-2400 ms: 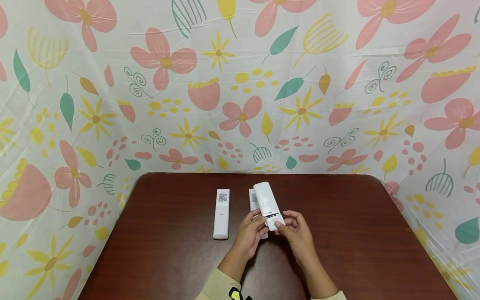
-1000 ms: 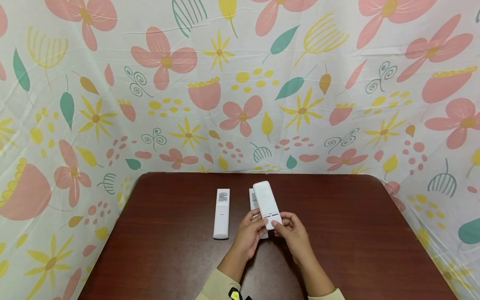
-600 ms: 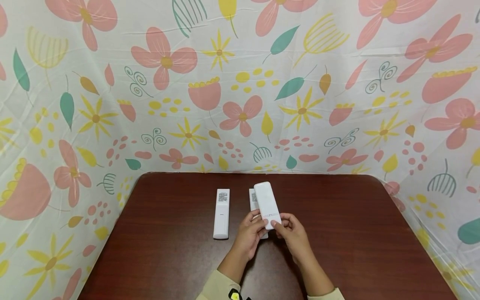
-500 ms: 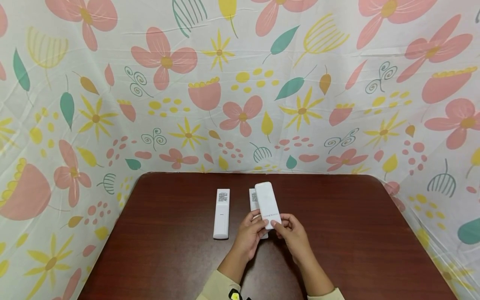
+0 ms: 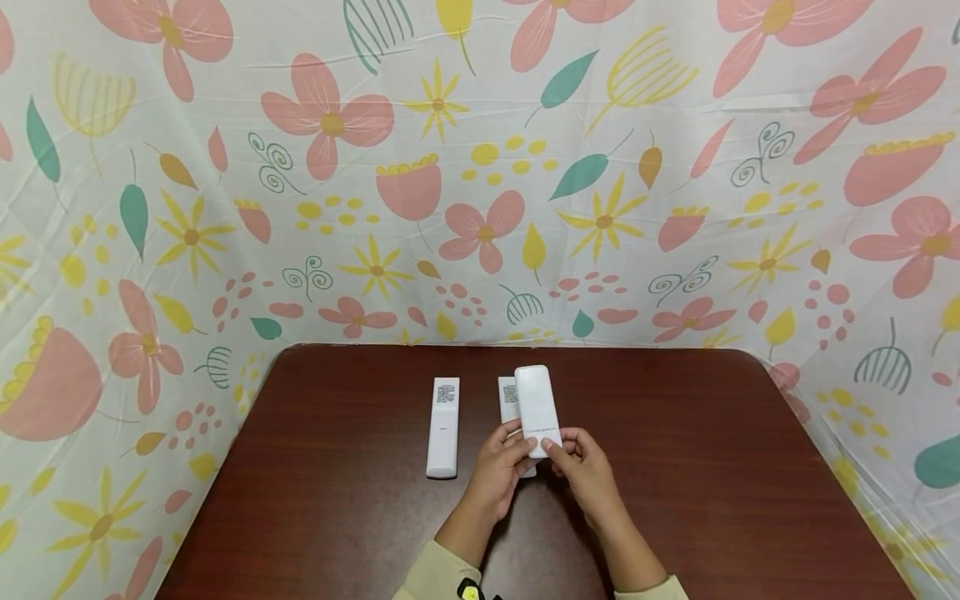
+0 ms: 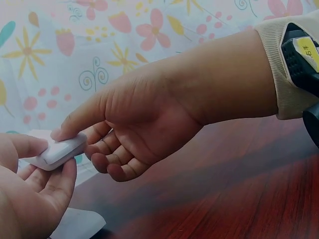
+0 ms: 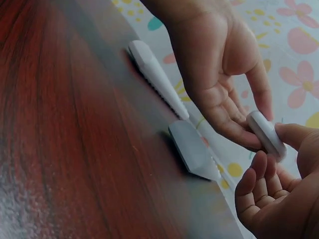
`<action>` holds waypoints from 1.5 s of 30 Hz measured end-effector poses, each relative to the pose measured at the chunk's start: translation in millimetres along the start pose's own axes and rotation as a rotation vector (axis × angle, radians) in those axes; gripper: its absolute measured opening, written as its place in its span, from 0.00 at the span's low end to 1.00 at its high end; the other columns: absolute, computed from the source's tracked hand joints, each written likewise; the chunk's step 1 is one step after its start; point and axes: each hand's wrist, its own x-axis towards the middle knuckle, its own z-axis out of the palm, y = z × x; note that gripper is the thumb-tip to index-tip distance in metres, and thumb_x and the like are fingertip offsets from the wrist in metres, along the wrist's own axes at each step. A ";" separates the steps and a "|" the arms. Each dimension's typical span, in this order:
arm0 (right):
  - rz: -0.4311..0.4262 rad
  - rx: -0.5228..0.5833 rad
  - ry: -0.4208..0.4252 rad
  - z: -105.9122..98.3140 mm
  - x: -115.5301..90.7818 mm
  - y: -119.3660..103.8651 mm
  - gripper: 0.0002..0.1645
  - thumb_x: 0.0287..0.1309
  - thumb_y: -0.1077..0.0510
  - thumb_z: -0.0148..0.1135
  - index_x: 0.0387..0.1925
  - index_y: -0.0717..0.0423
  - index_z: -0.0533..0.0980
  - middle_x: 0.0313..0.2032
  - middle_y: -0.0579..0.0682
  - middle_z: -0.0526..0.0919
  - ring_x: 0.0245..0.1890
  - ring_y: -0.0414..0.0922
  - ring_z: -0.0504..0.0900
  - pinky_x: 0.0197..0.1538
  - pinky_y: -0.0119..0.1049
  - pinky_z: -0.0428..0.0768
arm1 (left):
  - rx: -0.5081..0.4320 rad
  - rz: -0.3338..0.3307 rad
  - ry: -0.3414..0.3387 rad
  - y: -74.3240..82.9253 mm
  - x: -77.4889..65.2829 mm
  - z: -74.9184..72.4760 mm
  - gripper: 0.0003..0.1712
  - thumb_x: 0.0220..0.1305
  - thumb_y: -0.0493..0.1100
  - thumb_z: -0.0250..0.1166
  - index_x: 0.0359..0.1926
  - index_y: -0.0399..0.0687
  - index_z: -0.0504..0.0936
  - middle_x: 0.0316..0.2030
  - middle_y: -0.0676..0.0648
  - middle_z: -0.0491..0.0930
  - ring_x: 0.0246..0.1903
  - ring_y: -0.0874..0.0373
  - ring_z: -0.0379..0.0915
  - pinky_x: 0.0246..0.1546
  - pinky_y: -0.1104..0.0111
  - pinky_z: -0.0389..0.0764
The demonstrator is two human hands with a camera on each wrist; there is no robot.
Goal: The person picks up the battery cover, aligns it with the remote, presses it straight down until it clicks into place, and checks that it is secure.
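Note:
A white remote control (image 5: 536,400) is held back side up over the table, its battery cover (image 5: 543,444) at the near end. My left hand (image 5: 497,471) grips the near left corner, thumb on top and fingers beneath. My right hand (image 5: 591,479) pinches the near right side, with its thumb on the cover too. Only a thin seam shows between cover and body. In the right wrist view, both hands hold the remote's end between thumb and fingers. A second white remote (image 5: 509,396) with a printed code lies on the table, partly hidden behind the held one and my left hand.
A third white remote (image 5: 444,433), also with a printed code, lies to the left of my hands. All are at the back half of a dark red-brown wooden table (image 5: 337,500). A flower-patterned curtain (image 5: 480,167) hangs behind and along both sides.
The dark gap at the battery cover has narrowed to a thin seam as the cover slid onto the body. The held remote has turned a little more upright; both hands have barely moved.

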 end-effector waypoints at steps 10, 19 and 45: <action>-0.243 -0.084 -0.143 -10.1 -0.9 1.4 0.41 0.59 0.60 0.72 0.72 0.47 0.67 0.51 0.61 0.77 0.39 0.39 0.81 0.40 0.29 0.80 | 0.036 0.015 -0.003 4.6 -1.9 -0.2 0.27 0.69 0.37 0.62 0.65 0.30 0.70 0.57 0.37 0.82 0.43 0.62 0.81 0.45 0.72 0.81; -0.422 -0.174 -0.183 -13.5 2.6 9.4 0.37 0.58 0.61 0.72 0.69 0.51 0.72 0.48 0.57 0.76 0.40 0.41 0.79 0.40 0.29 0.82 | 0.068 0.014 0.007 5.6 -3.0 0.2 0.27 0.69 0.38 0.62 0.65 0.29 0.72 0.57 0.36 0.81 0.43 0.63 0.81 0.44 0.73 0.80; -0.482 -0.256 -0.096 -12.3 5.9 15.0 0.34 0.52 0.61 0.76 0.63 0.50 0.78 0.37 0.51 0.77 0.33 0.51 0.76 0.33 0.29 0.78 | 0.107 -0.008 0.044 5.7 -3.1 -1.7 0.26 0.68 0.39 0.64 0.63 0.28 0.73 0.48 0.43 0.85 0.39 0.64 0.81 0.41 0.75 0.82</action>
